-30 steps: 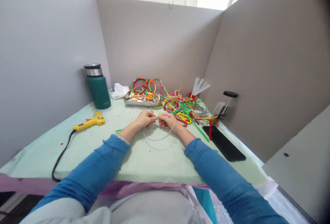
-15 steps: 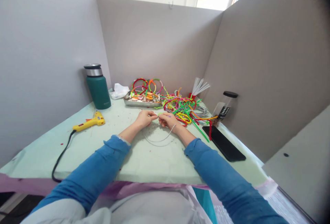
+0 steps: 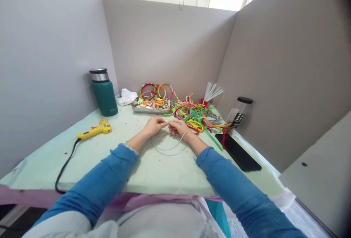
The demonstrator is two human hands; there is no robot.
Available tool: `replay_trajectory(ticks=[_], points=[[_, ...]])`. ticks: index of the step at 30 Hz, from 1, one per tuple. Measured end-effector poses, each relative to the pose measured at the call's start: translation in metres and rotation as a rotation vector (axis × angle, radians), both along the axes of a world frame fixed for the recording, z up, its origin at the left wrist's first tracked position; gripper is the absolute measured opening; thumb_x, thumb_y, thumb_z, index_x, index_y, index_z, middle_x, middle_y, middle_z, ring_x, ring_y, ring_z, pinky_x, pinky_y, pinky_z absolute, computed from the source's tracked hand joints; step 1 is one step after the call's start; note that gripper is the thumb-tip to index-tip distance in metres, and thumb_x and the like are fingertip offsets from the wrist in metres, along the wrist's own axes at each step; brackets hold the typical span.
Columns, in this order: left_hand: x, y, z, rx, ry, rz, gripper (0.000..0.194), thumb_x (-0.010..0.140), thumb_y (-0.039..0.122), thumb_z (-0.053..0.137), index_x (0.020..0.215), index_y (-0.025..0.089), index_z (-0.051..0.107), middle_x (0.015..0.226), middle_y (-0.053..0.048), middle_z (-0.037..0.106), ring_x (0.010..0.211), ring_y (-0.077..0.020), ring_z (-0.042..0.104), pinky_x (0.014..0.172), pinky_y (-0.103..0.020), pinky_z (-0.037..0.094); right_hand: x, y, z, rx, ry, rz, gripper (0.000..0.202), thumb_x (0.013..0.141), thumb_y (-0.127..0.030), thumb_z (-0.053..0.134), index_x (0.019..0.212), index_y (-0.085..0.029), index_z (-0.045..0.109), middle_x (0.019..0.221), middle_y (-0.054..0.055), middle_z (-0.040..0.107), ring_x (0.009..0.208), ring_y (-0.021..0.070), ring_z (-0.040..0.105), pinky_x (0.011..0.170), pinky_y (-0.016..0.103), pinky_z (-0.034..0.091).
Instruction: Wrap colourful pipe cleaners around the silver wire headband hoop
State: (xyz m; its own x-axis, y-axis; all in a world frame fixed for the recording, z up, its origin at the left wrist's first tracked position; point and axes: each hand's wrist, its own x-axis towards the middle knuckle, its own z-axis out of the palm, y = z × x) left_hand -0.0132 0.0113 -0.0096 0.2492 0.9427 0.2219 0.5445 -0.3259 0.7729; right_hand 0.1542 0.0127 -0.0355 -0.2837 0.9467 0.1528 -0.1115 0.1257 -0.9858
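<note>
A thin grey wire (image 3: pixel 180 142) curves in an open loop below my hands, just over the table. My left hand (image 3: pixel 154 126) pinches at the wire with thumb and forefinger, palm side hidden. Touching those fingertips from the other side, my right hand (image 3: pixel 178 127) is closed on the wire too, with curled fingers. Small bits of green and purple, seemingly pipe cleaner, show at the right fingers; how they sit on the wire is too small to tell. Right behind that hand lies a tangled heap of colourful pipe cleaners (image 3: pixel 196 112).
A metal tray (image 3: pixel 150 110) holds small pieces and several coloured rings. To the left are a yellow glue gun (image 3: pixel 94 130) with its cord and a green bottle (image 3: pixel 104 97). A black phone (image 3: pixel 238 153), a clear black-lidded bottle (image 3: pixel 239 115) and white sticks (image 3: pixel 211 92) stand or lie right.
Both hands stay in nearly the same place, fingertips still together. The right fingers and the wire's free end have shifted very slightly.
</note>
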Motion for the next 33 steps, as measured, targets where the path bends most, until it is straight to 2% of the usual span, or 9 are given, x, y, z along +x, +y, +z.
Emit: replay_trajectory(ticks=[17,26,33], points=[[-0.0005,-0.0026,0.0033,0.017,0.002,0.047,0.028,0.073,0.042,0.064,0.076,0.015,0.07,0.037,0.005,0.047,0.037,-0.0093,0.041,0.047,-0.022,0.032,-0.0007,0.0044,-0.0035,0.006,-0.01,0.001,0.033,0.067,-0.046,0.068,0.065,-0.015,0.058,0.053,-0.001,0.059,0.037,0.0069,0.047,0.036,0.02,0.032],[0.0025,-0.0066,0.0077,0.021,0.02,0.073,0.027,0.074,0.039,0.065,0.08,0.014,0.074,0.036,0.005,0.046,0.038,-0.0096,0.042,0.047,-0.023,0.032,-0.0011,0.0065,-0.0056,0.006,0.004,0.005,0.032,0.067,-0.046,0.069,0.066,-0.015,0.059,0.053,-0.001,0.059,0.038,0.0069,0.047,0.036,0.02,0.032],[0.0005,-0.0056,0.0062,-0.015,-0.022,0.045,0.03,0.072,0.043,0.065,0.072,0.014,0.07,0.036,0.006,0.044,0.036,-0.0077,0.037,0.044,-0.022,0.028,-0.0004,0.004,-0.003,0.006,-0.002,0.013,0.031,0.067,-0.044,0.068,0.064,-0.015,0.059,0.052,-0.001,0.058,0.037,0.0069,0.047,0.037,0.02,0.032]])
